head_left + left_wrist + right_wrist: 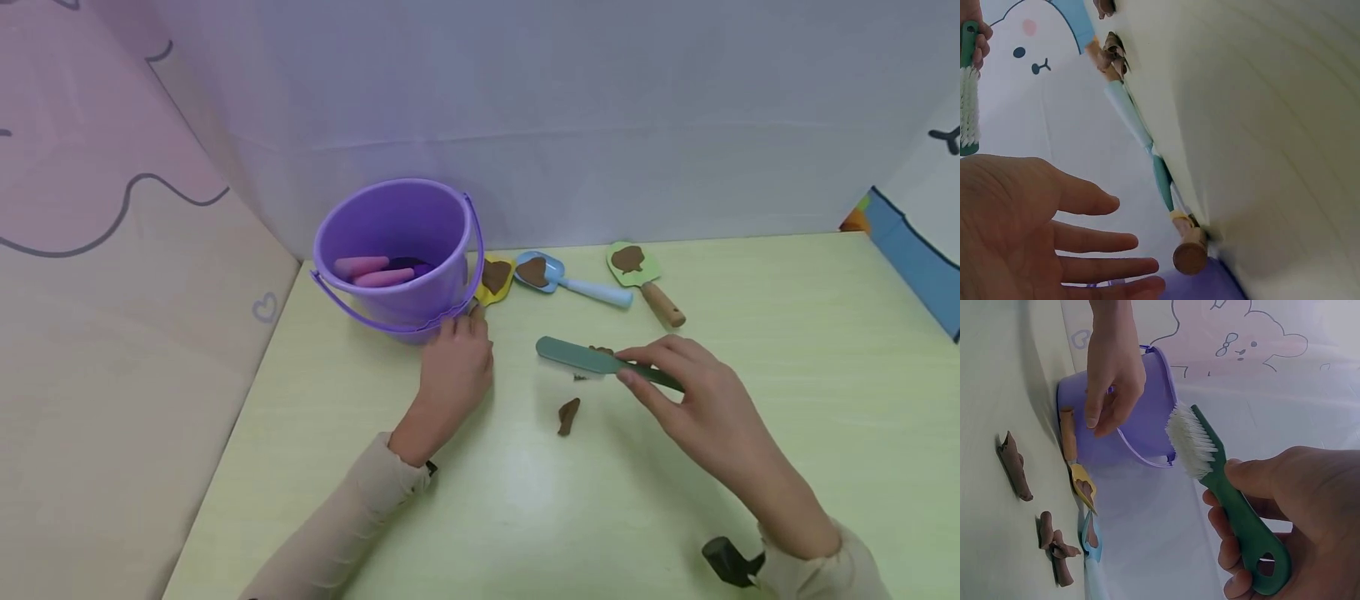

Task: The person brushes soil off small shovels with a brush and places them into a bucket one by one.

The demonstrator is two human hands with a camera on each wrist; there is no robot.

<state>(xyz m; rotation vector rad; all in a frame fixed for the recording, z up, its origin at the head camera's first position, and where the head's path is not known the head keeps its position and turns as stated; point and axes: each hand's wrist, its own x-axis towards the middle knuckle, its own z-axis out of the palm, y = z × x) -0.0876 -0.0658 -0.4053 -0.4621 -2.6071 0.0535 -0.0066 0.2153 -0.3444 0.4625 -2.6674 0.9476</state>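
My right hand (708, 408) grips a green brush (1244, 531) by its handle, holding it above the table, its white bristles (1190, 439) seen in the right wrist view. My left hand (457, 358) reaches in front of the purple bucket (397, 250), fingers extended in the left wrist view (1097, 237). Close to those fingers is the wooden handle (1067, 434) of a yellow toy shovel (501, 293) beside the bucket. Brown clay-like pieces (568, 417) lie on the table below the brush, which partly covers some of them in the head view.
Pink-handled things (382, 277) sit inside the bucket. A blue shovel (596, 292) and a green shovel with a wooden handle (663, 304) lie along the back, brown patches on their blades. Fabric walls (562, 125) border the pale table (525, 517) behind and at the sides.
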